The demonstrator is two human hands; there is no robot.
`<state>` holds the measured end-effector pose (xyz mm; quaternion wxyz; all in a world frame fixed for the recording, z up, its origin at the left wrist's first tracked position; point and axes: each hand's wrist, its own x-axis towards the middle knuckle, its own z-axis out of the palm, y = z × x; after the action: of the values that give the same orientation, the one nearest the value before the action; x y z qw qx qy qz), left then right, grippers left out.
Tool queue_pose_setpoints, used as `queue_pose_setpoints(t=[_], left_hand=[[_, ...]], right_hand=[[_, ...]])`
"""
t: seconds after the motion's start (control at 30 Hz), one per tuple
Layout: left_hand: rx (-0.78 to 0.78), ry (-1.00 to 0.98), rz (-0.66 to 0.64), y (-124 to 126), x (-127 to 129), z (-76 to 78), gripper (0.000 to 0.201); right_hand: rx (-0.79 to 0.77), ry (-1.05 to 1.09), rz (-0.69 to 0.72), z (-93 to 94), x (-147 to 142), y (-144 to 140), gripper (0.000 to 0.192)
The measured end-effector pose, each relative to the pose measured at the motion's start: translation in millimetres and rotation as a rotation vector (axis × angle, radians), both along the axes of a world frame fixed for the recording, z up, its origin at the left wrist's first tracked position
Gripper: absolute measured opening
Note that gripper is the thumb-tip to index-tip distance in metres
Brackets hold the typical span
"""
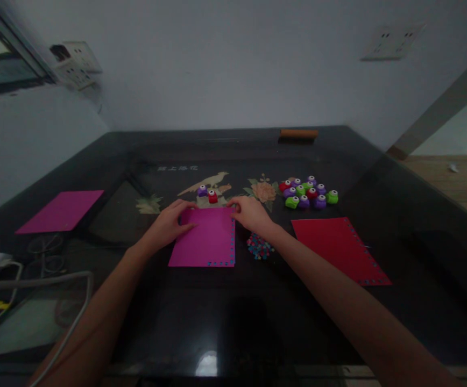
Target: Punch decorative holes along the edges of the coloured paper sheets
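A bright pink sheet (205, 242) lies before me, with small blue pieces in a row along its right edge and part of its bottom edge. My left hand (171, 221) rests at the sheet's upper left, thumb and forefinger spread on the paper. At the upper right corner, my right hand (249, 212) has its fingertips pinched together against the edge; what they hold, if anything, is hidden. A pile of tiny blue, pink and white pieces (260, 246) sits just under my right wrist. Beyond the sheet stand a purple eyed toy (202, 191) and a red eyed toy (212, 197).
A cluster of purple, green and red eyed toys (304, 193) stands at right, behind a red sheet (340, 250) with dotted edges. Another pink sheet (62, 212) lies at left, near a white cable (56, 279). A brown roll (298, 133) lies by the wall.
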<state>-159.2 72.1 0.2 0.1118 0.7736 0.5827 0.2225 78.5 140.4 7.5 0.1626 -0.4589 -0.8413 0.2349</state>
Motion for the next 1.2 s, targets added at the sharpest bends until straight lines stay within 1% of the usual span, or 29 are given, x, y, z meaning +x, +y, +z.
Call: queue_pose_setpoints(t=[0.1, 0.2, 0.3, 0.37, 0.43, 0.5, 0.57, 0.63, 0.7, 0.83, 0.93, 1.0, 1.1, 1.17, 1.2], left_hand=[[-0.064, -0.1, 0.059, -1, 0, 2.8, 0.029], [-0.114, -0.277, 0.158, -1, -2, 4.9, 0.032], [-0.173, -0.465, 0.243, -1, -1, 8.9, 0.033], [-0.18, -0.529, 0.295, -1, 1, 12.4, 0.031], [-0.162, -0.575, 0.34, -2, 3, 15.5, 0.031], [-0.138, -0.632, 0.376, -2, 3, 17.5, 0.033], [-0.108, -0.694, 0.395, -2, 3, 18.7, 0.034], [-0.085, -0.743, 0.404, -3, 3, 20.2, 0.034], [-0.07, -0.778, 0.406, -4, 5, 22.3, 0.036], [-0.066, -0.871, 0.374, -7, 16, 25.6, 0.045], [-0.106, -0.929, 0.287, -10, 27, 25.2, 0.043], [-0.202, -0.93, 0.201, -13, 36, 25.1, 0.037], [-0.414, -0.847, 0.091, -18, 51, 25.7, 0.029], [-0.524, -0.79, 0.035, -21, 60, 25.2, 0.03], [-0.555, -0.775, 0.011, -22, 63, 24.4, 0.031]], right_hand=[[-0.012, 0.012, -0.007, 1.4, 1, 1, 0.025], [-0.091, 0.093, 0.011, 5.0, 2, 2, 0.021], [-0.293, 0.224, 0.036, 8.5, 3, 2, 0.02], [-0.446, 0.329, 0.076, 9.8, 4, 1, 0.019], [-0.545, 0.421, 0.129, 10.2, 5, -1, 0.018], [-0.59, 0.456, 0.183, 10.8, 7, -3, 0.015], [-0.602, 0.419, 0.238, 12.2, 7, -5, 0.013], [-0.597, 0.36, 0.282, 14.9, 8, -8, 0.018], [-0.597, 0.331, 0.295, 18.2, 8, -10, 0.02], [-0.628, 0.377, 0.226, 23.6, 13, -13, 0.016], [-0.582, 0.423, 0.127, 24.7, 24, -14, 0.017], [-0.55, 0.479, 0.068, 24.9, 33, -15, 0.018], [-0.538, 0.537, -0.038, 25.7, 47, -21, 0.019], [-0.524, 0.548, -0.106, 26.7, 55, -26, 0.02], [-0.516, 0.553, -0.128, 27.2, 58, -29, 0.021]])
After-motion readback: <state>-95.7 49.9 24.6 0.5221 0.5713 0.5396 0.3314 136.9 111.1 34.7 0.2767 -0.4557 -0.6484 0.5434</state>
